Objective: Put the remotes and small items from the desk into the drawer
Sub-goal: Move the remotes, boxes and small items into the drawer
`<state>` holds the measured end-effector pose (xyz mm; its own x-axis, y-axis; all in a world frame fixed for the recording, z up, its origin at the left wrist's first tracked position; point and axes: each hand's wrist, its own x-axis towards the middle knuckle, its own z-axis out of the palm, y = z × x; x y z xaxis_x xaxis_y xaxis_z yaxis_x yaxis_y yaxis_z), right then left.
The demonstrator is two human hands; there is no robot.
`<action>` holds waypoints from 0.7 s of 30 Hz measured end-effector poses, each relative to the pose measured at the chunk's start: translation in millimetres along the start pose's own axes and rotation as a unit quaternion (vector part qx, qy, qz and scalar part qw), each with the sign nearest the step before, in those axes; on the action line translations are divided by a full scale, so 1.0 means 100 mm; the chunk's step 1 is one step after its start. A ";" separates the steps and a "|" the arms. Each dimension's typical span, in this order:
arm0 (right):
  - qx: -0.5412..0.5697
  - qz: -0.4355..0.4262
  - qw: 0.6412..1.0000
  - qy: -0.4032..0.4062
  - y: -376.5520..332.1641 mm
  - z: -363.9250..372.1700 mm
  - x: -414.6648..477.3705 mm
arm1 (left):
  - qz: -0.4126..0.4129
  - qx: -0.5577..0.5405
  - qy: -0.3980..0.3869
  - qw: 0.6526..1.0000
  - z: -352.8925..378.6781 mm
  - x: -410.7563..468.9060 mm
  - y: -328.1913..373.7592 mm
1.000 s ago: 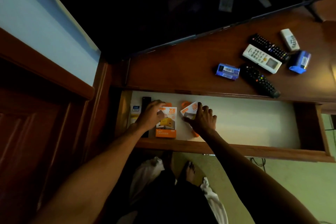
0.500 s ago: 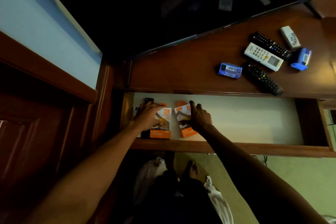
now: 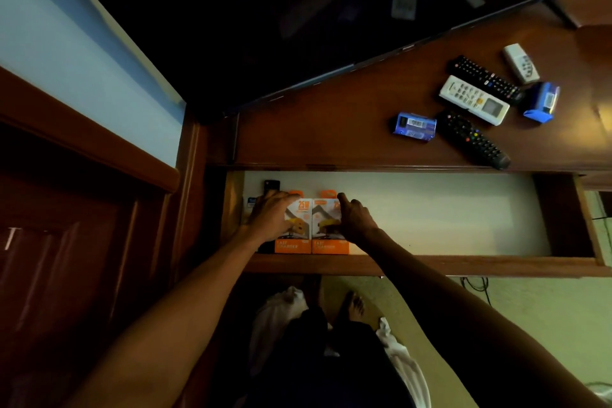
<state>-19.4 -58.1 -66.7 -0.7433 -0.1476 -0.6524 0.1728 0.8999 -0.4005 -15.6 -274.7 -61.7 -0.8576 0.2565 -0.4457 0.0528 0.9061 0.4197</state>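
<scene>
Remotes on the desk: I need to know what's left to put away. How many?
4: a small white remote farthest back, a black one, a white one beside it, another black one nearest the drawer.

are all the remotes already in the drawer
No, two black remotes and two white ones lie on the desk.

I'm barefoot (image 3: 355,305) in what looks like a home bedroom or living room, at a wooden desk (image 3: 331,116) under a dark TV screen (image 3: 298,10), remotes (image 3: 473,99) scattered far right, a panelled door (image 3: 66,242) at left.
</scene>
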 end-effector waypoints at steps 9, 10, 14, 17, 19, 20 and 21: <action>-0.069 -0.006 0.997 0.044 0.07 -0.57 -0.21 | 0.030 -0.062 0.027 0.997 -0.38 0.15 0.51; -0.085 -0.012 0.995 0.055 0.12 -0.70 -0.25 | 0.046 -0.085 0.022 0.995 -0.45 0.19 0.63; -0.054 -0.013 0.988 0.142 0.36 -1.28 -0.49 | 0.097 -0.136 0.064 0.984 -0.70 0.47 1.24; -0.005 -0.002 0.976 0.217 0.64 -1.69 -0.64 | 0.129 -0.128 0.123 0.976 -0.78 0.75 1.74; 0.009 0.009 0.967 0.255 0.86 -1.94 -0.70 | 0.155 -0.092 0.139 0.974 -0.79 0.94 2.04; 0.009 0.012 0.964 0.266 0.98 -2.05 -0.71 | 0.165 -0.077 0.138 0.974 -0.79 1.02 2.18; 0.010 0.012 0.963 0.271 1.09 -2.15 -0.71 | 0.171 -0.064 0.134 0.974 -0.80 1.10 2.30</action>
<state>-86.6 138.2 74.3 -0.9660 0.1128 -0.2326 0.2018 0.8915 -0.4056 -138.7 -64.4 48.7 -0.9048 0.4233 -0.0473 0.3090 0.7289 0.6110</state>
